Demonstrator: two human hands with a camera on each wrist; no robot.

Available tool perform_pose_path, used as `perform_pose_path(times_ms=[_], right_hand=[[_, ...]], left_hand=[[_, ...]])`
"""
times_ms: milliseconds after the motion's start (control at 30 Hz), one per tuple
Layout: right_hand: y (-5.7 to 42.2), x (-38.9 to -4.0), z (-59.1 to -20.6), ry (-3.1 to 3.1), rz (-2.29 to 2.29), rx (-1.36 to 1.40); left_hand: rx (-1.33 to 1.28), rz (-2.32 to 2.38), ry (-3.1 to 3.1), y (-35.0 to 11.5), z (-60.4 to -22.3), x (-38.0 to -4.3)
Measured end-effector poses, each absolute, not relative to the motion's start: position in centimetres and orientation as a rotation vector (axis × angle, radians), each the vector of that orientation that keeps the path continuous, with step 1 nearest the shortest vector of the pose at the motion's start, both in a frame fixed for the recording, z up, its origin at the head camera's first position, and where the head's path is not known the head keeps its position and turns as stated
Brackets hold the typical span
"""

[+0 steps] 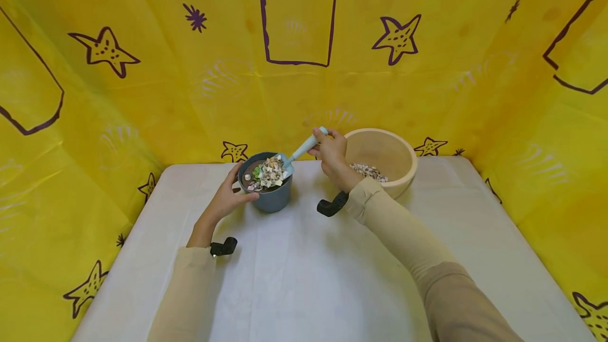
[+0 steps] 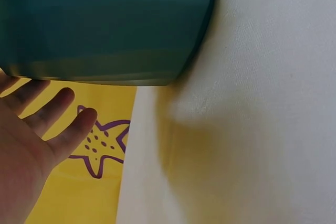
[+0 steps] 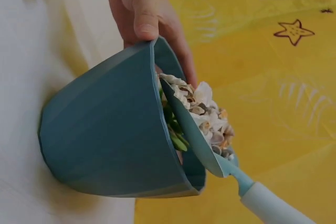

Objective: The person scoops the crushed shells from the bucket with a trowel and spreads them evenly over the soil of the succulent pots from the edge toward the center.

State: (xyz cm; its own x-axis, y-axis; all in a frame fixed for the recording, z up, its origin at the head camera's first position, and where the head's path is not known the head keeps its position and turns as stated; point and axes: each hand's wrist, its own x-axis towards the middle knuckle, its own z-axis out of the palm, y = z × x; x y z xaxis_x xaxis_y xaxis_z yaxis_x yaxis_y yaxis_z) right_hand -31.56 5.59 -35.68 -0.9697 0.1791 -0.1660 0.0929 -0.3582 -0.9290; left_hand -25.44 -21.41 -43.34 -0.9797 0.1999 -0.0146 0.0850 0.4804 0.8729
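A blue-grey flower pot (image 1: 273, 202) stands on the table with a small green plant (image 1: 257, 173) and a brown surface inside. My left hand (image 1: 225, 194) holds it at its left side, thumb in front and fingers round behind; in the left wrist view some fingers (image 2: 79, 127) are spread just off the wall. By its handle my right hand (image 1: 331, 153) grips a light blue trowel (image 1: 306, 146). Its scoop, heaped with shells and pebbles (image 3: 207, 116), hangs over the pot's opening, tilted down to the left. In the right wrist view the scoop hides most of the plant.
To the right, partly behind my right forearm, stands a large beige bowl (image 1: 404, 157) with small shells (image 1: 368, 171) at its bottom. White cloth covers the table (image 1: 285, 278). Yellow patterned sheets (image 1: 294, 99) rise close behind it and along both sides.
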Motion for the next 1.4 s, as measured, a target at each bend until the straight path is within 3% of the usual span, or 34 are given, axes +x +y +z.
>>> perform_pose_path(times_ms=[300,633,867,1400], right_hand=[[5.2,-31.5,-35.4,-1.734,2.520,-0.357],[4.5,-31.4,-35.3,-1.721,2.488,-0.305],[4.2,-31.6,-35.8,-1.721,2.469,-0.277],[3.5,-31.1,-35.4,-1.822,2.367,-0.171]], left_hand=[[0.247,1.549,2.614,-22.2,-45.7,-26.7],[0.186,1.612,2.587,-20.3,-43.1,-24.3],[0.190,1.591,2.621,-21.2,-45.6,-25.9],[0.176,1.558,2.613,-21.2,-45.3,-26.0]])
